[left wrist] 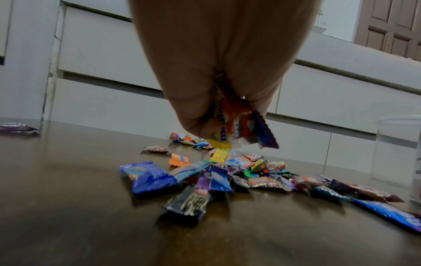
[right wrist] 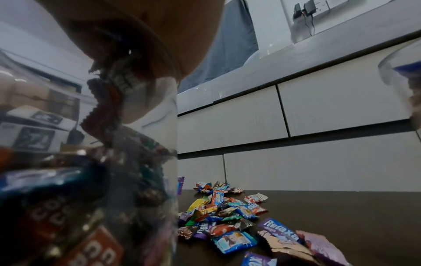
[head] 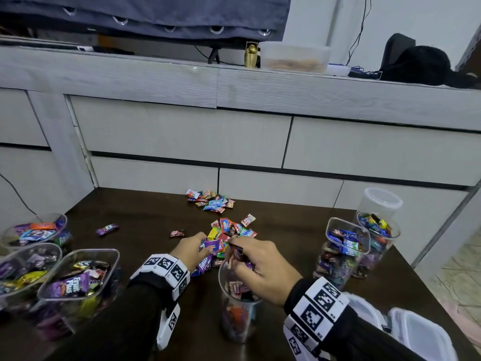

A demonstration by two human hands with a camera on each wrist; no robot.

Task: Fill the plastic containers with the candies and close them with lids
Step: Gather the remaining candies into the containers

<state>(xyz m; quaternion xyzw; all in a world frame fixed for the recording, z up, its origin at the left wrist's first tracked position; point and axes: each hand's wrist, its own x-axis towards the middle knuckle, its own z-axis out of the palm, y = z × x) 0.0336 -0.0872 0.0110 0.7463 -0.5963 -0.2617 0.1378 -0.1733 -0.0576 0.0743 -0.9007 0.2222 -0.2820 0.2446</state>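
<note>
The round clear container (head: 238, 303), part full, stands at the near middle of the dark table (head: 145, 212). The right hand (head: 263, 267) holds a bunch of candies (head: 235, 254) over its mouth; best to let go low, inside the rim. The left hand (head: 194, 250) grips candies from the loose pile (head: 231, 230). Filled containers stand well apart on both sides, so the middle seems free for reaching.

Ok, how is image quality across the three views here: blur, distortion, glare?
Head view: wide-angle bending of the cabinet edges, centre fairly sharp, near containers soft. Left wrist view: the left hand is close and soft, the candy pile sharper, nearest wrappers smeared. Right wrist view: the clear container fills the left half, blurring and warping everything seen through it.
</note>
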